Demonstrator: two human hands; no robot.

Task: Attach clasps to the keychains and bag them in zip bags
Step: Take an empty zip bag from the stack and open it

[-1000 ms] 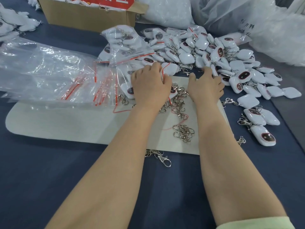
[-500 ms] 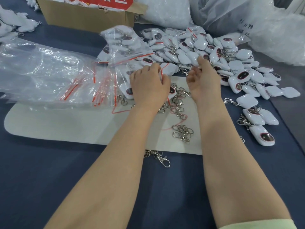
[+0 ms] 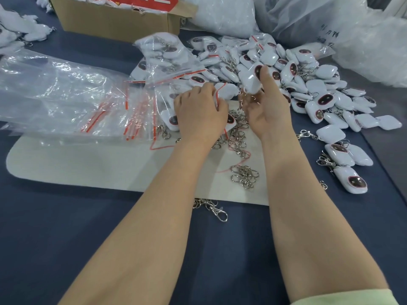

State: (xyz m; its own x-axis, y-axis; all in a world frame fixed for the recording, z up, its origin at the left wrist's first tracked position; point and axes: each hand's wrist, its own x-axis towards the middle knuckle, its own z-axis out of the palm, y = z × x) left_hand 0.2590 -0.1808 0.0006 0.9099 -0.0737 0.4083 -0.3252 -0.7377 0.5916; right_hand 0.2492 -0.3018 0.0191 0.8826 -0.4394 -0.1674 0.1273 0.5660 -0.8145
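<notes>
Right hand (image 3: pixel 266 111) fingers pinch a keychain (image 3: pixel 250 79) just above the pile (image 3: pixel 319 89). Left hand (image 3: pixel 200 115) grips a zip bag (image 3: pixel 224 90) on the mat (image 3: pixel 88 168). Risk: its dangling chain snags the loose clasps (image 3: pixel 240 137) and drags them along.

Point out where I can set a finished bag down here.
Free: the left half of the white mat, between the zip bags and its near edge; the blue cloth in front of it. Crowded: the clasps on the mat's right half, the keychain pile at right.
</notes>
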